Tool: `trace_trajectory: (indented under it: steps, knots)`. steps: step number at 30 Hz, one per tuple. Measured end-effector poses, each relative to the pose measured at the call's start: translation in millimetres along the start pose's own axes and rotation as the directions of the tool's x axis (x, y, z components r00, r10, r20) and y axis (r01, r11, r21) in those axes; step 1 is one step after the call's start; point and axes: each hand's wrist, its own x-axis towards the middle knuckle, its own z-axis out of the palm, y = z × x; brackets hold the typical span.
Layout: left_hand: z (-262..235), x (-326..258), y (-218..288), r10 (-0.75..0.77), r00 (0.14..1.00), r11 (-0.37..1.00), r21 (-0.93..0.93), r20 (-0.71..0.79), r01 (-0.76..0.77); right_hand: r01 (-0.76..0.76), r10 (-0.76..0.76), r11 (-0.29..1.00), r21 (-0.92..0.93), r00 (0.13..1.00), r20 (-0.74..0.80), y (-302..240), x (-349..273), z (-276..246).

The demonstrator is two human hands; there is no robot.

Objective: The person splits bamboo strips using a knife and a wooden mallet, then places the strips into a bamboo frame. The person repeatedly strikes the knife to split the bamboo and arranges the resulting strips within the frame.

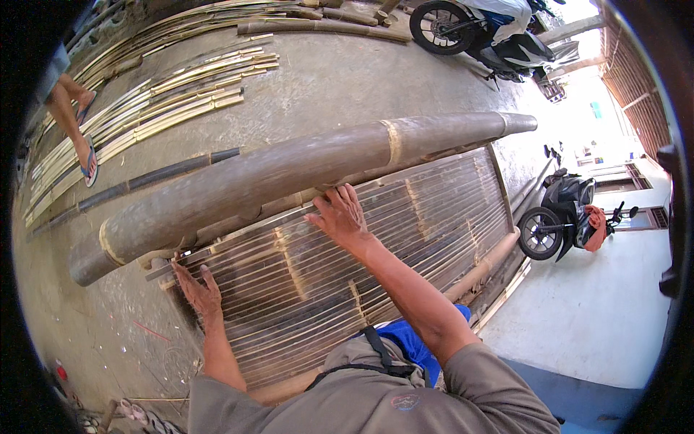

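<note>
A panel of thin bamboo slats [405, 224] lies flat on the concrete in front of me. A thick brown bamboo pole [289, 170] lies across its far edge. My left hand [196, 288] presses flat on the slats near the panel's left end, fingers spread. My right hand [340, 215] rests palm down on the slats right beside the pole, its fingertips touching the top slat. Neither hand grips anything.
Bundles of split bamboo strips [159, 101] lie on the floor at the back left. Another person's legs in sandals [76, 123] stand at the far left. A motorbike [491, 29] is parked at the back, another motorbike [571, 213] at the right. A thin dark pole [144, 181] lies behind the thick one.
</note>
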Motion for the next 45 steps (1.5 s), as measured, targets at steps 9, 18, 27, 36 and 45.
trace_trajectory:
  steps: [9, 18, 27, 36, 45]
  knots:
    - [0.1, 5.0, 2.4, 0.177, 0.976, 0.983, -0.029, -0.126, -0.182, 0.034, -0.035, 0.999, 0.015, 0.992, 0.124, 26.6, -5.1, -9.7]
    - [-5.3, 8.9, 5.6, 0.131, 0.990, 0.975, 0.187, -0.058, -0.118, 0.130, -0.153, 0.983, 0.127, 0.968, 0.197, -28.5, 14.4, -63.0]
    - [-6.2, 9.5, 2.0, 0.081, 0.997, 0.970, 0.231, 0.009, -0.080, 0.244, -0.337, 0.863, 0.442, 0.930, 0.144, -181.3, -8.6, -95.2]
    - [-13.8, 2.9, 13.6, 0.116, 0.992, 0.961, 0.247, 0.055, -0.126, 0.020, -0.027, 0.998, 0.062, 0.994, 0.110, 13.1, -111.3, -113.3]
    - [3.8, 52.0, -23.3, -0.140, 0.901, 0.990, 0.036, 0.411, 0.137, -0.349, 0.353, 0.933, -0.082, 0.934, 0.044, 145.4, -268.1, -100.1]
